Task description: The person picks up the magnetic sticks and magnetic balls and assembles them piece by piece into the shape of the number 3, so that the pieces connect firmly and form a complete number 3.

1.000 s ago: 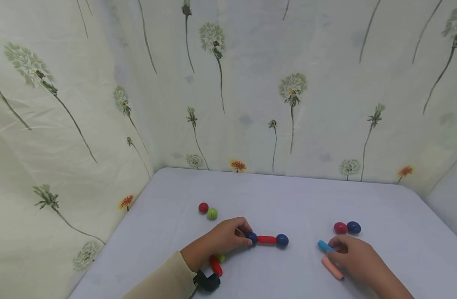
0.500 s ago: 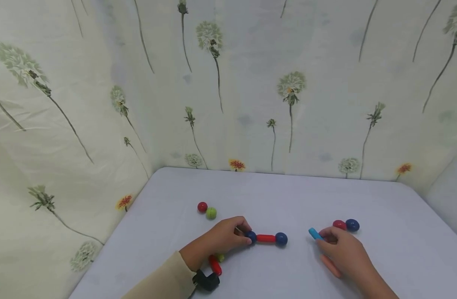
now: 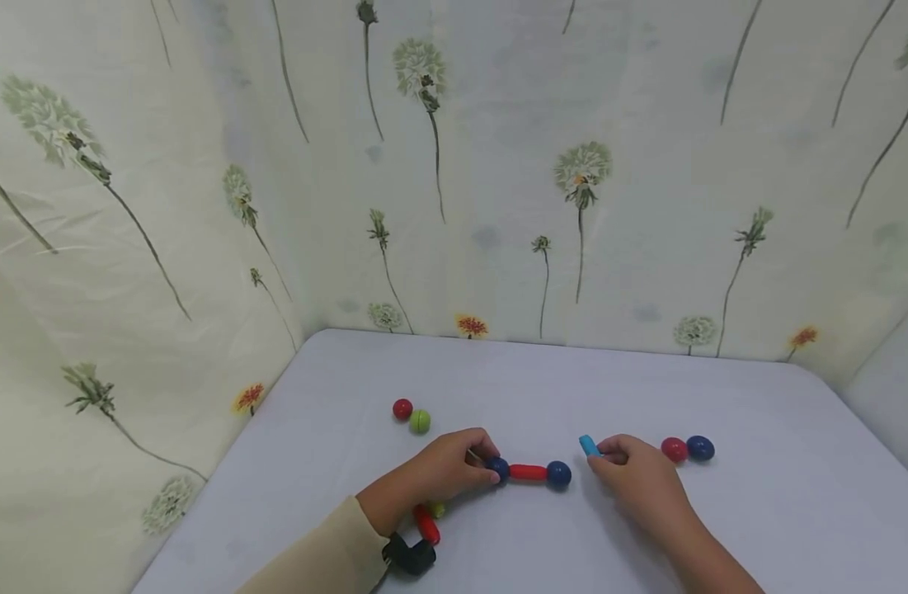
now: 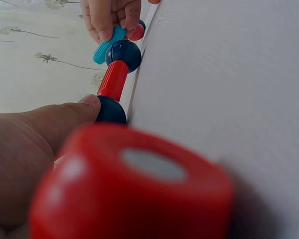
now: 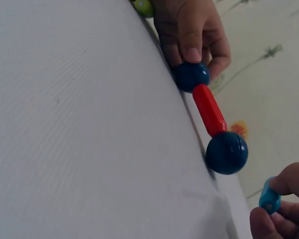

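Note:
My left hand (image 3: 448, 472) pinches a dark blue ball (image 3: 501, 470) between thumb and fingers. That ball joins a red rod (image 3: 528, 472), with a second dark blue ball (image 3: 559, 474) on the rod's right end. Just right of this dumbbell shape, my right hand (image 3: 642, 483) grips a light blue rod (image 3: 589, 446) by one end, its other end sticking out toward the upper left. The right wrist view shows a small round spot on the light blue rod's (image 5: 269, 201) end face. In the left wrist view this rod overlaps the far ball (image 4: 123, 56).
A red ball (image 3: 402, 409) and a green ball (image 3: 420, 421) lie at the back left. Another red ball (image 3: 675, 450) and blue ball (image 3: 701, 448) lie at right. Under the left wrist are a red rod (image 3: 427, 525) and a green piece (image 3: 437, 510).
My right hand has picked up the light blue rod and carried it left, close to the right-hand blue ball. The orange rod is now hidden behind that arm. My left hand has stayed put.

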Available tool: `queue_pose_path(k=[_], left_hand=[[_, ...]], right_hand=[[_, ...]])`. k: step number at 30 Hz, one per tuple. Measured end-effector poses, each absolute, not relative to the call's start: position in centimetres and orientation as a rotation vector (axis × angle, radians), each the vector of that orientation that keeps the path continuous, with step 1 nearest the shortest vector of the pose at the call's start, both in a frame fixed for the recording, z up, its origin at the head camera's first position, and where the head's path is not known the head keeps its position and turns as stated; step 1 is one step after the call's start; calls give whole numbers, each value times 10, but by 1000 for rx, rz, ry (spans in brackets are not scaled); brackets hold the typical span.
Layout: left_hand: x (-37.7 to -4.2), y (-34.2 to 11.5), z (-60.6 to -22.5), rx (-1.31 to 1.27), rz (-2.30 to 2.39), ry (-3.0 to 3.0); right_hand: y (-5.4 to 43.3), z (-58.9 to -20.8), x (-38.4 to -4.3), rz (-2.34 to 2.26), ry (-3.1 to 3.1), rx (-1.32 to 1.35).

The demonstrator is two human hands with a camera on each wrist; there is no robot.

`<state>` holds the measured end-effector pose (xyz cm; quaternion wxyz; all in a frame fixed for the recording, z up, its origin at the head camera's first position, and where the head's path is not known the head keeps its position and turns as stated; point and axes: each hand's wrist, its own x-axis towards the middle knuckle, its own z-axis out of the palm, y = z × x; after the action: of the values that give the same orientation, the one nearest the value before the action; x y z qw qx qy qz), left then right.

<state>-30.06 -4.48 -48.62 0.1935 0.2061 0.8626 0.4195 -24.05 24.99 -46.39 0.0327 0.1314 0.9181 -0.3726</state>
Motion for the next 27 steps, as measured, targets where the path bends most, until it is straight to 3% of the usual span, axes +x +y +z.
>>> queue_pose_path(k=[10, 27], left_hand=[[-300, -46, -487, 585, 1186, 2411], [-301, -47, -488, 626, 1173, 2426]], right_hand=[[224, -468, -258, -1330, 2711, 465], [198, -482, -258, -1437, 2700, 547]])
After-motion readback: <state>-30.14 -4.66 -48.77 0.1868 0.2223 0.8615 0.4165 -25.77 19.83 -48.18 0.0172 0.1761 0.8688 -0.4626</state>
